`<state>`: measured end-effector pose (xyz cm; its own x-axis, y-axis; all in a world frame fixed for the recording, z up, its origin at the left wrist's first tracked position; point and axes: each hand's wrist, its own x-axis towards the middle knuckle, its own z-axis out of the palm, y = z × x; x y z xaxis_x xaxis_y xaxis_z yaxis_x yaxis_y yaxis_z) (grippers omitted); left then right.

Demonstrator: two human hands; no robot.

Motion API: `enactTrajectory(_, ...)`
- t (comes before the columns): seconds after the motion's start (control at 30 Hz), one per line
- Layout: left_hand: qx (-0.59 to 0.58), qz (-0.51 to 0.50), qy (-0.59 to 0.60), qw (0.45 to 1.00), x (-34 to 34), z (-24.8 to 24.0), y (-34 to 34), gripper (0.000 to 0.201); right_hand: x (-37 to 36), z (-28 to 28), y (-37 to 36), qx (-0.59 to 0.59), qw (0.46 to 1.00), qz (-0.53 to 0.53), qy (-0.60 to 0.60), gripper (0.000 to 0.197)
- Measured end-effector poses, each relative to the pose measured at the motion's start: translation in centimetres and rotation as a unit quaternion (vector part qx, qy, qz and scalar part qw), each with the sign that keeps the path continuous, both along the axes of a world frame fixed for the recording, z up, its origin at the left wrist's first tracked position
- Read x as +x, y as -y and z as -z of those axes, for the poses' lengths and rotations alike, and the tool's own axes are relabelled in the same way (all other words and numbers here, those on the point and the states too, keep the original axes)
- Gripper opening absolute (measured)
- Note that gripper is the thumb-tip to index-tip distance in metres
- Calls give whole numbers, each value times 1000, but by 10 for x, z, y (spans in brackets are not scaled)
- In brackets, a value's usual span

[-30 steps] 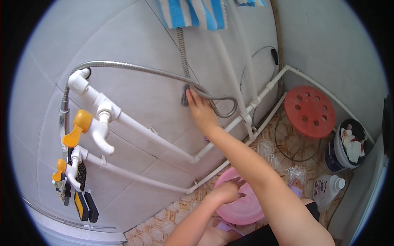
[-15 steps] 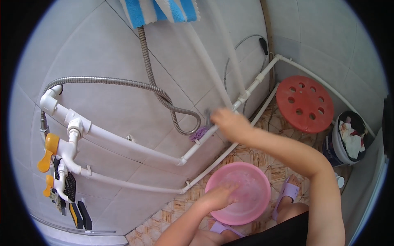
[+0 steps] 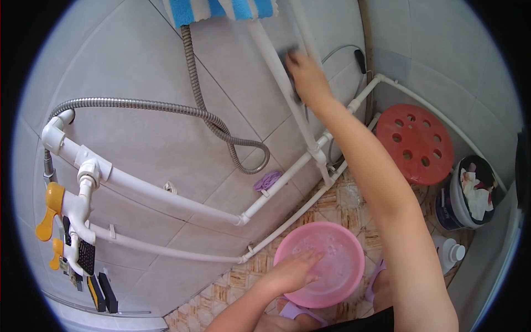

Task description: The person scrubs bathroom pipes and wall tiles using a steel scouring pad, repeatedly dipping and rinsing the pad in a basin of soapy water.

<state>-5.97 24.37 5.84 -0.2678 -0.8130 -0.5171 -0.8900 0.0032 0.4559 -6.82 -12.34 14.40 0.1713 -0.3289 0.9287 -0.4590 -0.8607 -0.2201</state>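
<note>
- While the right hand (image 3: pixel 311 83) works at 1 o'clock, I confirm its grip: fingers bent around a dark grey pad (image 3: pixel 289 55), beside the upright white pipe (image 3: pixel 279 72).
- For even contact, I judge that the pad should follow the pipe's length under light pressure; a hard sideways push could strain the pipe joint (image 3: pixel 318 155) below.
- I advise guarding the knuckles in the narrow space between this pipe and its neighbour, and passing clear of the looped metal hose (image 3: pixel 138 103).
- At half past five, the left hand (image 3: pixel 296 271) has its fingers extended and slightly spread, with nothing visible in its grasp. It lies over the pink basin (image 3: pixel 354 252), at 5 o'clock; I cannot tell whether the fingertips touch the liquid.
- Motion blurs the pad: it may equally be a brush, and I cannot establish whether it bears on the pipe, the tile wall (image 3: pixel 138 149) or both.
- The right forearm (image 3: pixel 368 166) conceals part of one purple slipper (image 3: pixel 373 285).
- The upper edge cuts off the striped towel (image 3: pixel 221 10) near half past eleven.
</note>
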Motion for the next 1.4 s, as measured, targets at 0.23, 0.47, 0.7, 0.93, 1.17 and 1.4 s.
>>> enactTrajectory(0.23, -3, 13, -11, 1000, -4, 5, -2, 60, 4, -62, -13, -61, 995, -69, 30, 28)
enactTrajectory(0.47, 19, -17, -11, 1000, -4, -5, 8, 61, 4, -17, 1, -3, 992, -110, 56, 24)
enactTrajectory(0.7, 1, 25, -11, 1000, -9, 1, 3, 59, -29, 127, -25, 235, 949, -132, -164, 22)
enactTrajectory(0.93, 26, -21, -2, 999, 7, -3, -5, 60, -92, 135, -26, 235, 923, -252, 170, 28)
enactTrajectory(1.17, 5, 12, -22, 1000, -3, -10, 3, 58, -61, 178, 19, 247, 944, -162, 146, 38)
enactTrajectory(1.4, -8, 11, -27, 1000, -6, -16, 3, 56, -71, 202, 9, 242, 969, -34, 41, 31)
